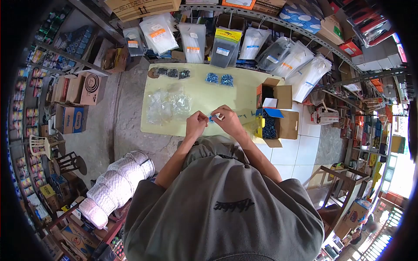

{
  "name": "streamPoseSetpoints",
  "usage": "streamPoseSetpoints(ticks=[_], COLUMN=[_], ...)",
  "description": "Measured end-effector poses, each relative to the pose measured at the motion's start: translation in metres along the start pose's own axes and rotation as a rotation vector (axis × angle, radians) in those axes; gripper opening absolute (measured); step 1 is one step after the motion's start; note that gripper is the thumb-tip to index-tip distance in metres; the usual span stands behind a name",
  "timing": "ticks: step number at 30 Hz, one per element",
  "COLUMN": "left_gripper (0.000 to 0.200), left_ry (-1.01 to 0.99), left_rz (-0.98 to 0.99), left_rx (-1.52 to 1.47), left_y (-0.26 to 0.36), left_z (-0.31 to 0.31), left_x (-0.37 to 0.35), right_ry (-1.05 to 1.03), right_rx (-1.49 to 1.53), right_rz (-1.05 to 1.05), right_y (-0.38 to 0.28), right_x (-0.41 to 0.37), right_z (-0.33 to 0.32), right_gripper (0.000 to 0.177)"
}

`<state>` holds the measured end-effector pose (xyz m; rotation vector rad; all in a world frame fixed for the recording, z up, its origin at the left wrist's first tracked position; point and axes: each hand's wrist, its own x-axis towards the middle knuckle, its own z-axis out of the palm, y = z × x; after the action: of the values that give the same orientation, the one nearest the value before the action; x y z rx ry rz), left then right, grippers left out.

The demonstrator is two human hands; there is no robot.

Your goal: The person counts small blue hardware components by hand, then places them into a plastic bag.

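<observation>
Over the near edge of the pale yellow table point(200, 91), my left hand point(197, 123) and my right hand point(227, 121) are close together, fingers pinched. Between them is a small blue item point(211, 118), too small to make out fully; the right fingers are on it, along with something white. What the left fingers hold, if anything, is hidden. Clear plastic bags point(167, 104) lie to the left. Two packs of blue pieces point(219, 78) lie beyond the hands. To the right, an open box point(270, 126) holds many dark blue pieces.
Dark packs point(173, 73) lie at the table's far left. Another open box point(275, 93) stands at the right. Hanging bags of cable ties point(226, 43) line the rack behind the table. A large white rope roll point(117, 182) is at the lower left.
</observation>
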<state>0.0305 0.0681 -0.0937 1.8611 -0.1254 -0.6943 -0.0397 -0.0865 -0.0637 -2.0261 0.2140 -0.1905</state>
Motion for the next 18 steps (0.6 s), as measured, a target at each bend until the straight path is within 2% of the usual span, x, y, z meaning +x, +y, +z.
streamPoseSetpoints(ticks=[4, 6, 7, 9, 10, 12, 14, 18], left_gripper=[0.008, 0.01, 0.01, 0.011, 0.011, 0.011, 0.011, 0.012], left_ry=[0.006, -0.018, -0.016, -0.014, -0.016, -0.027, -0.017, -0.011], left_rz=[-0.016, 0.026, 0.025, 0.029, 0.03, 0.072, 0.069, 0.034], left_rx=[0.024, 0.002, 0.001, -0.014, -0.014, 0.038, 0.0, -0.049], left_y=[0.003, -0.001, -0.003, -0.003, -0.004, -0.007, -0.009, -0.006], left_z=[0.0, -0.001, -0.001, -0.001, -0.001, -0.001, 0.001, -0.001], left_x=[-0.001, -0.001, -0.001, -0.001, -0.001, 0.001, 0.002, 0.0], right_ry=[-0.01, 0.113, 0.111, 0.178, 0.181, 0.121, 0.107, 0.04], right_rx=[-0.027, 0.036, 0.035, -0.316, -0.317, -0.649, -0.69, -0.65], right_rz=[0.027, 0.2, 0.199, 0.16, 0.161, 0.246, 0.272, 0.267], right_y=[0.002, 0.018, 0.03, 0.069, 0.081, 0.104, 0.136, 0.142], right_x=[-0.002, -0.006, -0.008, -0.018, -0.024, -0.04, -0.051, -0.056], right_z=[-0.002, -0.005, -0.008, -0.013, -0.015, -0.017, -0.011, -0.017], right_gripper=[0.02, 0.025, 0.025, 0.023, 0.023, 0.027, 0.027, 0.024])
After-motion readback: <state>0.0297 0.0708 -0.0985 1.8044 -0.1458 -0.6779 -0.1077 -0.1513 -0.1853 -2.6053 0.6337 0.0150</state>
